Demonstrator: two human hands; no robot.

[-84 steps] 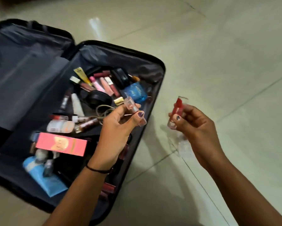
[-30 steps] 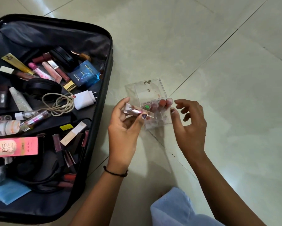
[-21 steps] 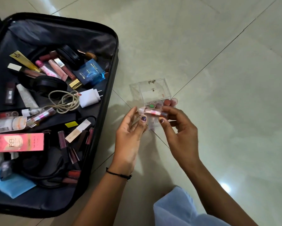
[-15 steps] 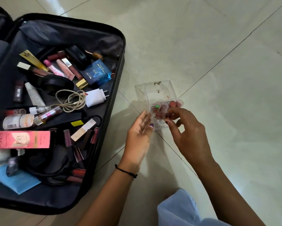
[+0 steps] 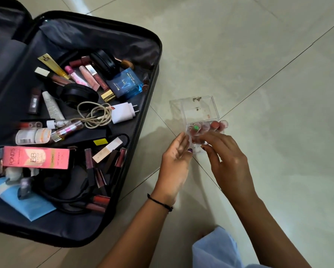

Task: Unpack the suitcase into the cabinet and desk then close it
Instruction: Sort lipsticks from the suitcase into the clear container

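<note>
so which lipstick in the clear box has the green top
The lipstick near the row's end closest to the suitcase; the rest show pink or red.

One suitcase (image 5: 104,35), one clear box (image 5: 199,109), one charger (image 5: 122,113), one pink carton (image 5: 36,157).

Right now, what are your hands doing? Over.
Left hand open beside box. Right hand pinches lipstick in box. Suitcase open, full of makeup. Nothing blocking.
</note>
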